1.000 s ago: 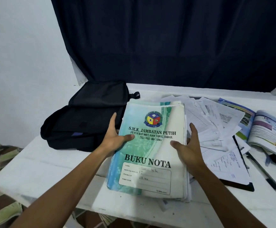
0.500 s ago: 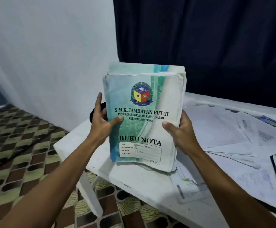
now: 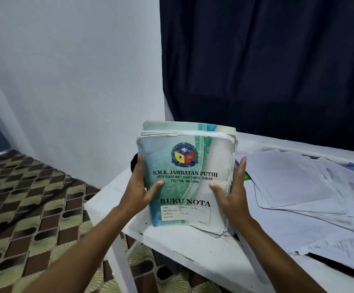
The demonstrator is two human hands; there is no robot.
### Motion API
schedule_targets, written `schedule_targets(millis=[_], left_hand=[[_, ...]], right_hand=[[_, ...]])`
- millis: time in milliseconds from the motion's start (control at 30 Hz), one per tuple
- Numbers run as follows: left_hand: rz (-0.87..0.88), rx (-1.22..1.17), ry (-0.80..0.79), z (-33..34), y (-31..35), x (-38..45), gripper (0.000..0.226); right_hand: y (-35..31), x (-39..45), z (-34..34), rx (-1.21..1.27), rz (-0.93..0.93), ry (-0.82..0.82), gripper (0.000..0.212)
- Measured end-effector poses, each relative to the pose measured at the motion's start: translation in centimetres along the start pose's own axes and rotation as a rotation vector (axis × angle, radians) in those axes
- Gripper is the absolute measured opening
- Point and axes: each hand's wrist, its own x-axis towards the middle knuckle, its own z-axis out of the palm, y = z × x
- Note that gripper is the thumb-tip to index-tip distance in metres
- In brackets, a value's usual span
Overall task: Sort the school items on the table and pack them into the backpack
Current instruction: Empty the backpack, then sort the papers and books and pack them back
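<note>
Since half-second-earlier frame: notebook stack [image 3: 187, 176] barely moved, stands upright, bottom edge near or on table [image 3: 195, 256] corner.

Head view: left hand [image 3: 139, 192] and right hand [image 3: 232, 192] clamp stack's sides, thumbs across front cover. Step — squaring stack; next, carry to backpack. Backpack — perhaps dark sliver [image 3: 134, 163] behind left fingers; contents unseen. Loose papers [image 3: 294, 187] right.

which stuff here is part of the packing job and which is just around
Job:
- stack of green and white BUKU NOTA notebooks, held upright by left hand and right hand
- loose white paper sheets

Just around:
- white table
- dark blue curtain
- patterned floor
</note>
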Motion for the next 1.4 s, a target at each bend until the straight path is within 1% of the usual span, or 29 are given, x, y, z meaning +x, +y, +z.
schedule_targets(millis=[67, 100, 133, 167, 233, 300, 367, 433, 567, 667, 733, 800, 867, 933, 967, 1000, 1067, 1100, 1133, 1167, 1200, 1267, 1333, 1400], left_hand=[[0.060, 0.053, -0.075, 0.0, -1.3, -0.1, 0.100], [0.113, 0.088, -0.104, 0.1, -1.9, -0.3, 0.097], [0.167, 0.113, -0.122, 0.2, -2.4, -0.4, 0.095], [0.198, 0.118, -0.140, 0.3, -2.8, -0.4, 0.095], [0.209, 0.087, -0.176, 0.5, -3.4, -0.2, 0.097], [0.251, 0.099, -0.209, 0.3, -4.0, 0.1, 0.099], [0.297, 0.135, -0.246, 0.1, -4.7, 0.1, 0.099], [0.302, 0.162, -0.266, 0.0, -5.0, -0.2, 0.097], [0.332, 0.153, -0.268, -0.4, -5.1, 0.0, 0.093], [0.348, 0.061, -0.181, -0.9, -4.1, 1.4, 0.098], [0.349, 0.008, -0.144, -1.1, -3.6, 2.3, 0.100], [0.357, 0.023, -0.166, -0.9, -3.5, 2.7, 0.102], [0.343, 0.067, -0.198, -0.5, -4.0, 2.2, 0.101], [0.312, 0.050, -0.192, -0.1, -4.4, 1.7, 0.099], [0.294, 0.029, -0.191, 0.0, -4.5, 1.5, 0.098], [0.286, 0.017, -0.195, 0.1, -4.6, 1.5, 0.097], [0.296, 0.023, -0.208, 0.1, -4.8, 1.4, 0.096], [0.304, 0.032, -0.213, 0.0, -4.9, 1.3, 0.097], [0.310, 0.036, -0.217, 0.0, -4.9, 1.3, 0.097], [0.314, 0.036, -0.217, -0.1, -4.8, 1.3, 0.098], [0.321, 0.033, -0.215, -0.2, -4.6, 1.4, 0.099], [0.359, 0.037, -0.202, -0.3, -4.2, 1.4, 0.100], [0.379, 0.055, -0.196, -0.4, -4.0, 1.4, 0.101], [0.350, 0.069, -0.194, -0.5, -4.0, 1.3, 0.100]], right_hand=[[0.7, -0.3, 0.2, -0.138, -0.067, -0.001, 0.085], [1.1, -0.5, 0.2, -0.222, -0.152, -0.013, 0.078], [1.8, -0.8, 0.1, -0.294, -0.229, -0.049, 0.072], [2.6, -1.0, 0.1, -0.347, -0.267, -0.091, 0.067], [3.1, -1.4, -0.1, -0.385, -0.215, -0.157, 0.062], [3.2, -1.3, -0.5, -0.384, -0.214, -0.195, 0.062], [2.8, -0.8, -1.1, -0.374, -0.295, -0.237, 0.065], [2.7, -0.3, -1.4, -0.390, -0.362, -0.290, 0.066], [2.8, 0.2, -1.7, -0.443, -0.304, -0.337, 0.068], [2.4, 0.3, -1.7, -0.427, -0.313, -0.324, 0.070], [2.1, 0.6, -1.6, -0.418, -0.321, -0.275, 0.072], [1.9, 0.9, -1.4, -0.416, -0.318, -0.247, 0.074], [1.7, 0.9, -1.5, -0.452, -0.295, -0.296, 0.074], [1.2, 0.9, -1.7, -0.448, -0.265, -0.318, 0.073], [0.4, 1.1, -1.9, -0.421, -0.288, -0.257, 0.073], [-0.5, 1.6, -2.2, -0.395, -0.367, -0.145, 0.071], [-3.1, 3.5, -2.9, -0.409, -0.627, 0.092, 0.066], [-5.2, 4.7, -2.9, -0.441, -0.738, 0.149, 0.060], [-7.6, 5.9, -2.5, -0.476, -0.827, 0.143, 0.057], [-10.4, 7.0, -1.8, -0.510, -0.875, 0.065, 0.057], [-12.9, 7.9, -0.7, -0.562, -0.882, -0.064, 0.062], [-16.3, 9.2, 1.8, -0.758, -0.809, -0.365, 0.078], [-17.1, 9.8, 4.0, -0.952, -0.690, -0.586, 0.094], [-16.5, 9.3, 5.3, -1.072, -0.595, -0.726, 0.103]])
